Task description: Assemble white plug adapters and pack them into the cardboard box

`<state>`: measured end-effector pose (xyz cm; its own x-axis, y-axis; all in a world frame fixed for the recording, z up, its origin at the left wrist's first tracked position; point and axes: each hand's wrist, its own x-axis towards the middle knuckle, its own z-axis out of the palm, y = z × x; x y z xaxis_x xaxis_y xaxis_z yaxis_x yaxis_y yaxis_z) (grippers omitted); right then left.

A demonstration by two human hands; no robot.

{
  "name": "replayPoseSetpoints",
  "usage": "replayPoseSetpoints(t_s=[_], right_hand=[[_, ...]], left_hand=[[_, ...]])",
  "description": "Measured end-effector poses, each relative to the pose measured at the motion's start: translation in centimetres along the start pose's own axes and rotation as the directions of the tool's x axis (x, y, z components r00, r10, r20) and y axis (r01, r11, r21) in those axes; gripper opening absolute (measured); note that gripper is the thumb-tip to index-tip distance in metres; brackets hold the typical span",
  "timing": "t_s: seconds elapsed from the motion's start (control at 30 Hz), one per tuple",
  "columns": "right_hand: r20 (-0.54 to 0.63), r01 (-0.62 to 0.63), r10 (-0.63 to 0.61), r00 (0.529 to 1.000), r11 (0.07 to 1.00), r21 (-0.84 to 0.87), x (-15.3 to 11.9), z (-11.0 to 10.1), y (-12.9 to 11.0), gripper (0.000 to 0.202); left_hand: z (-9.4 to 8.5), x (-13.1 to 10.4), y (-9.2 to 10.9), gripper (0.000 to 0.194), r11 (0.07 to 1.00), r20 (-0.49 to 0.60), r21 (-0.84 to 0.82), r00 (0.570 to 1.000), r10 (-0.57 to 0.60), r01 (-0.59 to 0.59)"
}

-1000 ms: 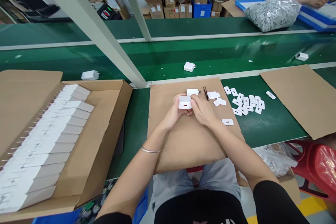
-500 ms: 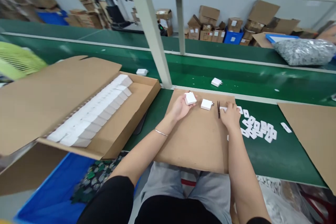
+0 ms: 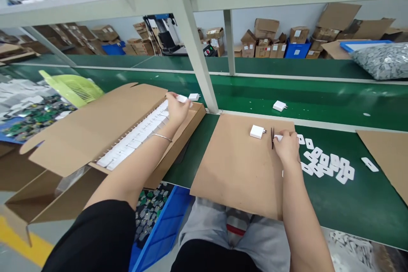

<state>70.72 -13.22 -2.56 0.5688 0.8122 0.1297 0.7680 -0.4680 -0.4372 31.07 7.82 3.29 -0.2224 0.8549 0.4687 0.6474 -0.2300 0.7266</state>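
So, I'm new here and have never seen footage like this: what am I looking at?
There is no robot. One camera, worn on a person's head, takes every picture, looking forward and down at two bare hands.

The left hand holds a white charger above the far end of an open cardboard box, where a row of chargers lies. The right hand is at a small white plate, mostly hidden by the fingers, beside black tweezers.

A second charger lies on the cardboard sheet. To its right, loose white plates lie scattered on the green table.
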Motion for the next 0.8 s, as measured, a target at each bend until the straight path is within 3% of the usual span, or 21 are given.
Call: replayPoseSetpoints(t_s=[0.1,0.23,0.37,0.47,0.57,0.63,0.73,0.8], right_hand=[[-0.007,0.017,-0.016,1.000,0.999,0.045,0.1,0.2,0.3,0.040],[-0.014,0.045,-0.044,0.999,0.996,0.073,0.2,0.4,0.5,0.040],[0.006,0.075,-0.075,0.997,0.996,0.051,-0.2,-0.1,0.4,0.040],[0.039,0.075,-0.077,0.996,0.996,0.050,-0.6,-0.7,0.1,0.042],[0.064,0.079,-0.082,0.995,0.995,0.053,-0.8,-1.2,-0.2,0.043],[0.062,0.078,-0.081,0.995,0.995,0.056,-0.9,-1.4,-0.4,0.045],[0.033,0.100,-0.104,0.994,0.989,0.112,-0.8,-1.5,-0.5,0.047],[0.000,0.128,-0.129,0.992,0.978,0.168,-0.7,-1.5,-0.7,0.047]], left_hand=[[-1.9,0.9,-3.6,0.053,0.971,0.052,0.238,0.999,0.008,-0.020],[-2.9,0.3,-6.7,0.028,0.886,0.236,0.453,0.972,-0.019,-0.093],[-2.8,-0.3,-8.8,0.028,0.863,0.138,0.491,0.989,0.056,-0.118],[-2.4,0.1,-9.6,0.046,0.894,0.082,0.446,0.997,0.000,-0.037],[-2.0,0.5,-9.1,0.066,0.949,-0.008,0.312,0.999,-0.042,0.043],[-1.9,0.4,-7.7,0.063,0.970,-0.073,0.242,0.997,0.006,0.012],[-1.3,-0.2,-4.4,0.043,0.952,-0.053,0.215,0.971,0.234,-0.218],[-0.4,-0.8,-1.7,0.032,0.878,0.085,0.233,0.908,0.411,-0.419]])
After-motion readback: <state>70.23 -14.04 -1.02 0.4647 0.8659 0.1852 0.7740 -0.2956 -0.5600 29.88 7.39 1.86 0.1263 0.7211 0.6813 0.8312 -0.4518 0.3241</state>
